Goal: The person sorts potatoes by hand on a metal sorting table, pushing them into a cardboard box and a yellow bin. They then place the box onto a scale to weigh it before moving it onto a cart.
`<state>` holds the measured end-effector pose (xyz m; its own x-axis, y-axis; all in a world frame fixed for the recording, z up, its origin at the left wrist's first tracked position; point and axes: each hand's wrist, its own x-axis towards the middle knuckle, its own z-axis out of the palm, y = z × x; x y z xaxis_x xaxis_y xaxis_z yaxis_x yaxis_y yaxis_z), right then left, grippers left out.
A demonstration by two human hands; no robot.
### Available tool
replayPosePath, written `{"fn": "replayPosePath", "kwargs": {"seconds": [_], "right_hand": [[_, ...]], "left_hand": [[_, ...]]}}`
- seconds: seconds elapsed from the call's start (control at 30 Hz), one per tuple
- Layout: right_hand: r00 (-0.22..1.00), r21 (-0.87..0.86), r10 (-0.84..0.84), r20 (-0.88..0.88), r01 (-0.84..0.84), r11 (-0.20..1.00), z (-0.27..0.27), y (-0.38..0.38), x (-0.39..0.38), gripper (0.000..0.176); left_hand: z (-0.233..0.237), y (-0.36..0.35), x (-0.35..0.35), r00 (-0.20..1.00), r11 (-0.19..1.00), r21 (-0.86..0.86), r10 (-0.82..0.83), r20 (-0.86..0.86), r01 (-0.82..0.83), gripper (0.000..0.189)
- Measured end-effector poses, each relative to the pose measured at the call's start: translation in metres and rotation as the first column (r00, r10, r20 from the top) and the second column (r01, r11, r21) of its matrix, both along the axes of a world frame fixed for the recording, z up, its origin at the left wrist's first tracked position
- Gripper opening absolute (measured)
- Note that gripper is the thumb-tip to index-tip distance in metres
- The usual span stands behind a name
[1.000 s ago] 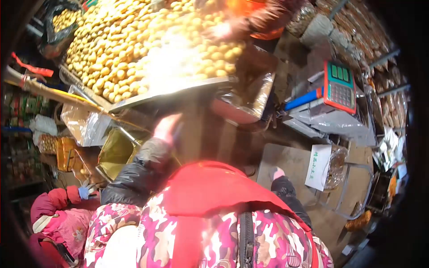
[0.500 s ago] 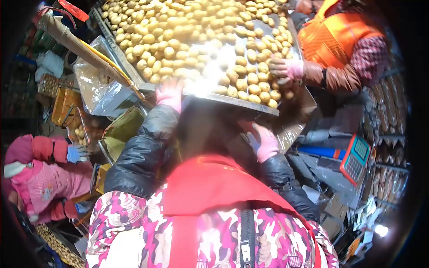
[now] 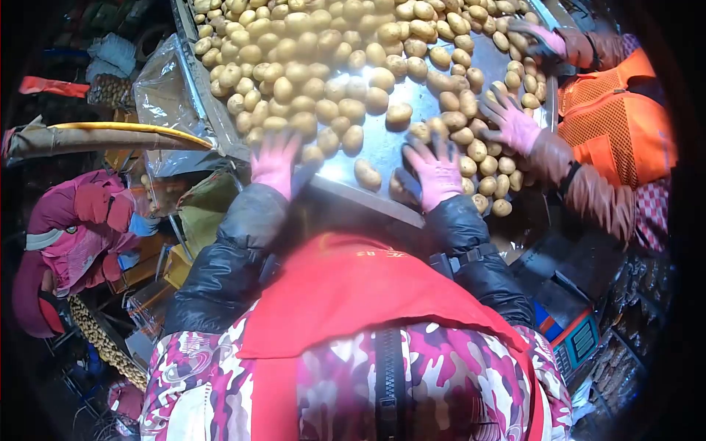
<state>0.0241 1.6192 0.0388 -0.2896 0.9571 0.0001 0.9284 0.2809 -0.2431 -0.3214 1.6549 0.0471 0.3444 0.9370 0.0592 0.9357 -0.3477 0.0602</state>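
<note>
A metal sorting table bears a thick layer of potatoes. My left hand, in a pink glove with dark fingers, lies at the near left edge, its fingers outstretched against the potatoes. My right hand, gloved alike, reaches over the near edge with its fingers spread among potatoes on the right. One loose potato lies on the bare metal between my hands. Another sits partly hidden beside my right thumb. Neither hand is closed around a potato.
A co-worker in an orange vest has both gloved hands over the potatoes at right. A person in pink bends at left. A pole with a yellow strip juts in from the left. A scale stands lower right.
My right hand has risen from below the table's edge onto the potatoes. My left hand stays near the left edge. More bare metal shows, and the view has shifted.
</note>
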Motion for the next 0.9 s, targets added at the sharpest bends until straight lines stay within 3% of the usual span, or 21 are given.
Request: {"fn": "replayPosePath", "kwargs": {"seconds": [0.07, 0.13, 0.2, 0.23, 0.27, 0.33, 0.43, 0.53, 0.57, 0.63, 0.67, 0.73, 0.77, 0.9], "right_hand": [[0.99, 0.065, -0.139, -0.016, 0.14, 0.988, -0.01, -0.006, 0.013, 0.053], [0.987, 0.018, -0.154, -0.036, 0.155, 0.988, 0.0, -0.01, 0.016, 0.055], [0.986, -0.043, -0.163, -0.028, 0.162, 0.986, 0.003, -0.015, 0.013, 0.056], [0.989, -0.07, -0.088, -0.119, 0.08, 0.994, 0.005, -0.016, 0.011, 0.055], [0.994, -0.108, -0.04, -0.103, 0.029, 0.994, 0.01, -0.021, 0.006, 0.054], [0.991, 0.011, 0.043, -0.124, -0.042, 0.999, 0.009, -0.022, -0.005, 0.056], [0.989, 0.011, 0.061, -0.136, -0.06, 0.998, 0.01, -0.017, -0.009, 0.052], [0.988, 0.023, 0.067, -0.135, -0.065, 0.998, 0.011, -0.012, -0.006, 0.05], [0.988, 0.052, 0.059, -0.141, -0.052, 0.997, 0.01, -0.012, -0.005, 0.048], [0.989, -0.066, 0.007, -0.145, -0.017, 0.998, 0.01, -0.006, 0.001, 0.051], [0.989, -0.131, -0.029, -0.145, 0.01, 0.991, 0.009, -0.006, 0.002, 0.052], [0.988, -0.213, -0.064, -0.138, 0.034, 0.977, 0.022, -0.001, -0.001, 0.05], [0.989, -0.202, -0.057, -0.139, 0.028, 0.979, 0.019, -0.001, 0.0, 0.049], [0.972, -0.134, -0.084, -0.22, 0.055, 0.989, 0.018, 0.01, -0.005, 0.045]], "left_hand": [[0.002, 0.0, 0.009, 0.997, 0.997, -0.025, 0.072, 0.008, -0.072, 0.072], [0.016, -0.001, 0.04, 0.98, 0.978, -0.072, 0.198, 0.006, -0.197, 0.067], [0.018, 0.022, 0.058, 0.989, 0.995, 0.048, -0.097, 0.107, 0.093, 0.053], [0.012, 0.032, 0.072, 0.974, 0.984, -0.004, -0.178, 0.139, 0.18, 0.045], [0.011, 0.035, 0.084, 0.988, 0.988, 0.004, -0.152, 0.03, 0.152, 0.04], [0.016, 0.051, 0.109, 0.996, 0.989, -0.12, -0.086, -0.02, 0.083, 0.032], [-0.008, 0.067, 0.121, 0.991, 0.992, -0.084, -0.105, -0.085, 0.098, 0.021], [-0.001, 0.081, 0.118, 0.995, 0.967, -0.233, -0.1, 0.008, 0.099, 0.023], [0.006, 0.079, 0.112, 0.982, 0.962, -0.26, -0.041, 0.183, 0.088, 0.025], [0.022, 0.065, 0.098, 0.859, 0.944, -0.317, 0.084, 0.505, 0.094, 0.028], [0.032, 0.063, 0.095, 0.501, 0.634, -0.763, 0.622, 0.601, 0.127, 0.035], [0.048, 0.063, 0.076, 0.02, 0.441, -0.854, 0.886, 0.463, 0.275, 0.042], [0.062, 0.052, 0.063, -0.06, 0.465, -0.809, 0.876, 0.478, 0.359, 0.049], [0.075, 0.041, 0.037, -0.103, 0.519, -0.763, 0.846, 0.523, 0.385, 0.055]]}}
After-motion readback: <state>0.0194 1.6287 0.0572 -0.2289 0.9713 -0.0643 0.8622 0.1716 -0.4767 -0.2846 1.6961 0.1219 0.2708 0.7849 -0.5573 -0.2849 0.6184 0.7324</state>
